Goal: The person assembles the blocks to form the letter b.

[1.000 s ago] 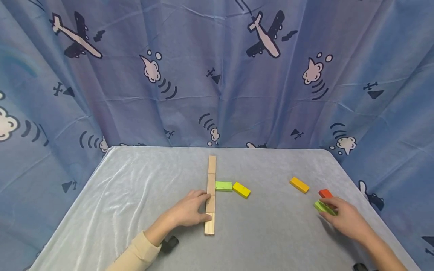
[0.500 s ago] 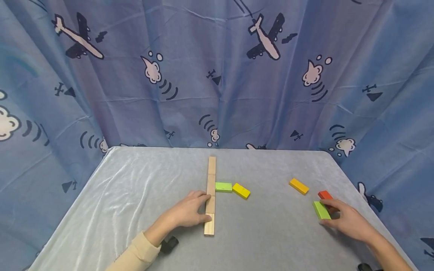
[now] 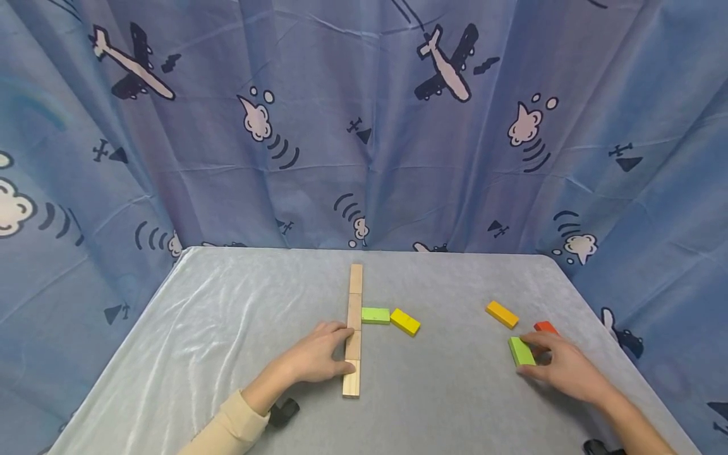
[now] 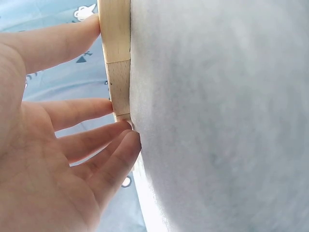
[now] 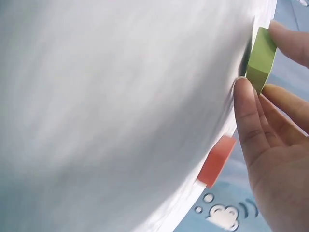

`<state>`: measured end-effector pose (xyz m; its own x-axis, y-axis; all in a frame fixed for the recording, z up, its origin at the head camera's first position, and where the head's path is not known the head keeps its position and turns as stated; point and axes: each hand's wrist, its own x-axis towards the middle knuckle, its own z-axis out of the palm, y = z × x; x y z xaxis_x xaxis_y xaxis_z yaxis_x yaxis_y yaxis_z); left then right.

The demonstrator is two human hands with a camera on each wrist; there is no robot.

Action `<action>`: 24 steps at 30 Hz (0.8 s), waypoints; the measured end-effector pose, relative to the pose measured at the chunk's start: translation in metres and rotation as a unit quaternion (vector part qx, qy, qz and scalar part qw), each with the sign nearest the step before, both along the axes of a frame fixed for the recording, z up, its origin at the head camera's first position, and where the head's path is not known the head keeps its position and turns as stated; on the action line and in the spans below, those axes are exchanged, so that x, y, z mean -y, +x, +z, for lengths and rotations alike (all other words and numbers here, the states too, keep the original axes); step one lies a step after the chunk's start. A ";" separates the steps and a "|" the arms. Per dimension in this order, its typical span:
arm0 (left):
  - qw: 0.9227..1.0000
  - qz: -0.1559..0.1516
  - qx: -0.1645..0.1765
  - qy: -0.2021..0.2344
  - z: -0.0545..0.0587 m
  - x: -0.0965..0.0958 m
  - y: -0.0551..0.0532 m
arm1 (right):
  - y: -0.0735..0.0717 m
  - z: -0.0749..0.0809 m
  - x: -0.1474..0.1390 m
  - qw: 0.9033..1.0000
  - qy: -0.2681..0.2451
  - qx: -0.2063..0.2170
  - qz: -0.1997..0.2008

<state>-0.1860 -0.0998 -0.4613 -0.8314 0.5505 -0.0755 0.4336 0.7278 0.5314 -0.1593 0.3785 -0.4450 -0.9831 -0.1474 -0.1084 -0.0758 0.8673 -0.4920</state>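
Note:
Several plain wooden blocks (image 3: 355, 309) lie end to end in a straight row on the cloth-covered table. My left hand (image 3: 315, 352) touches the row's left side near its front end; in the left wrist view the thumb and fingertips rest along the wood with the fingers extended. Over on the right, my right hand (image 3: 563, 366) pinches a green block (image 3: 521, 351) by its two ends, thumb at one and fingers at the other. In the right wrist view that green block (image 5: 262, 55) is close to the cloth. A red block (image 3: 546, 327) lies just behind the right hand, partly hidden.
Against the row's right side lies another green block (image 3: 376, 316), with a slanted yellow block (image 3: 406, 322) at its end. An orange block (image 3: 502, 315) lies behind and left of the right hand. A patterned blue curtain (image 3: 318, 126) hangs past the table's far edge.
My right hand has turned the green block and moved it left, away from the red block. The left hand stays in place at the wooden row.

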 end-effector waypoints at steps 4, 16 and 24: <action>1.000 0.002 0.002 -0.001 0.000 0.000 0.000 | -0.002 0.000 0.015 0.999 -0.019 -0.024 0.020; 1.000 0.002 0.003 -0.007 -0.001 -0.001 0.000 | -0.009 0.000 0.057 0.997 -0.036 -0.056 0.050; 1.000 0.005 0.005 -0.004 0.000 -0.001 0.000 | -0.017 -0.003 0.087 0.994 -0.053 -0.056 0.081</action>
